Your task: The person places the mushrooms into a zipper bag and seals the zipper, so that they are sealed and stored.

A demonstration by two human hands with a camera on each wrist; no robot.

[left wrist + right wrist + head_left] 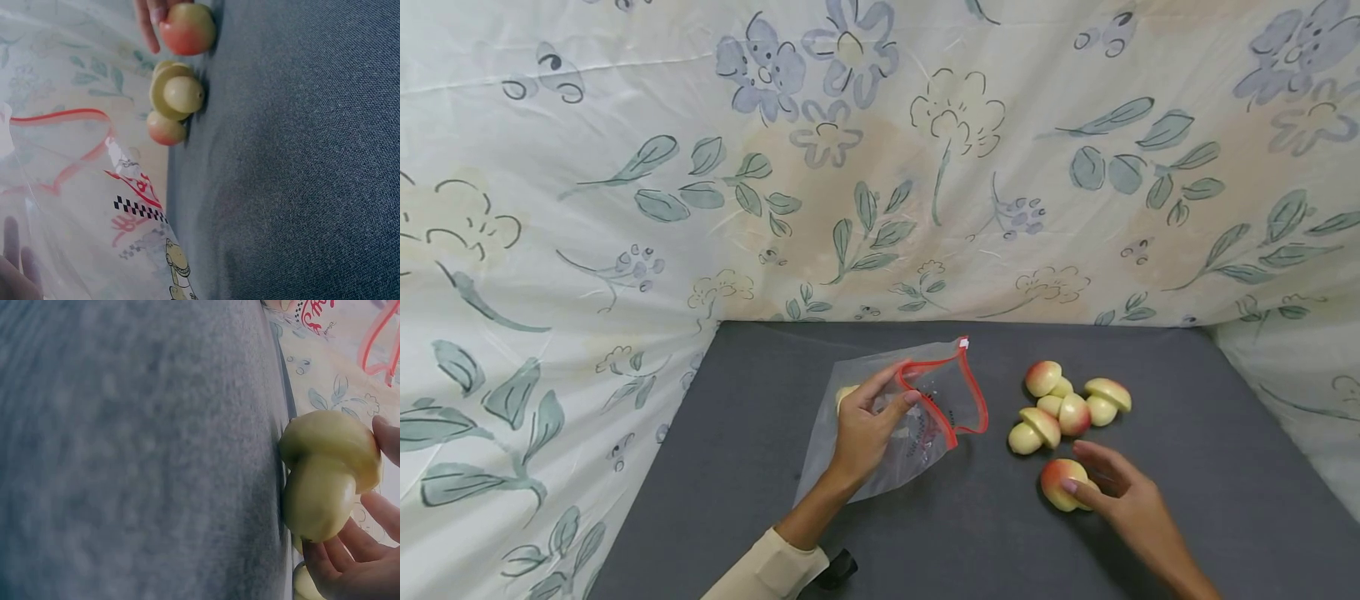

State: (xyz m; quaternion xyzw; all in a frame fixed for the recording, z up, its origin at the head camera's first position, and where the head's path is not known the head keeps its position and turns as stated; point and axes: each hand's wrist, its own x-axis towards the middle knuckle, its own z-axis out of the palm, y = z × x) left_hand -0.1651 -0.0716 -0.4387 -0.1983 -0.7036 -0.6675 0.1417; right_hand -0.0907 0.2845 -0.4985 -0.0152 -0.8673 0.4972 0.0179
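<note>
My left hand holds a clear zip bag near its mouth, thumb and fingers at the red-edged opening. The bag's printed side shows in the left wrist view, and a pale yellow toy mushroom is inside, partly hidden by the hand. Toward the front right, my right hand grips a toy mushroom with a red and yellow cap, thumb on the cap and fingers on the far side. Seen from the right wrist, this mushroom lies on its side against the cloth, with fingertips touching cap and stem.
Several more toy mushrooms lie in a cluster just beyond my right hand. The table is covered in dark grey cloth. A floral curtain hangs behind and at both sides.
</note>
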